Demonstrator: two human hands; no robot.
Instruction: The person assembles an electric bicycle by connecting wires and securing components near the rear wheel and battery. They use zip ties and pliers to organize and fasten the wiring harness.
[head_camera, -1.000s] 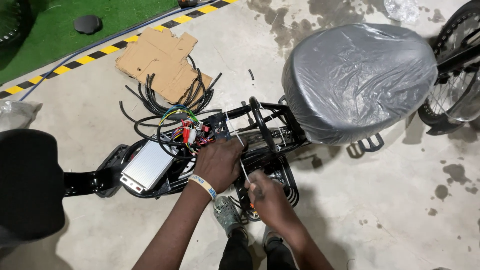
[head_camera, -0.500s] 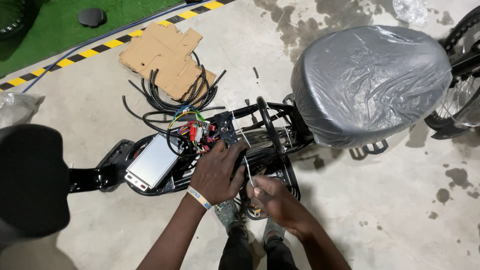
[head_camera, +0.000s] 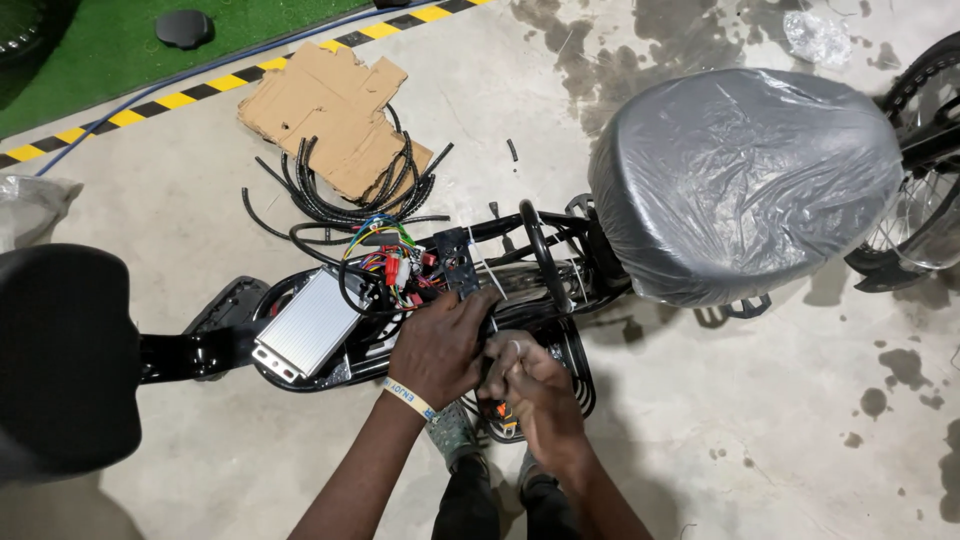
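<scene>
Your left hand (head_camera: 440, 345) lies palm-down on the black tubular frame (head_camera: 520, 250), fingers curled over the tangle of coloured wires (head_camera: 392, 268); whether they pinch a wire is hidden beneath the hand. Your right hand (head_camera: 535, 392) sits just beside it, touching it, fingers folded into a loose fist around a small tool with an orange tip (head_camera: 503, 410); most of the tool is covered, so its kind is unclear. Left of the wires rests a ribbed, silver metal box (head_camera: 310, 325) in a black tray. A seat (head_camera: 745, 180) wrapped in crinkled clear plastic bulges at the right, hiding the frame behind it. On the smooth concrete beyond lie black corrugated hoses (head_camera: 340, 205) under torn cardboard (head_camera: 325, 110). A spoked wheel (head_camera: 915, 215) is cut off at the right edge.
</scene>
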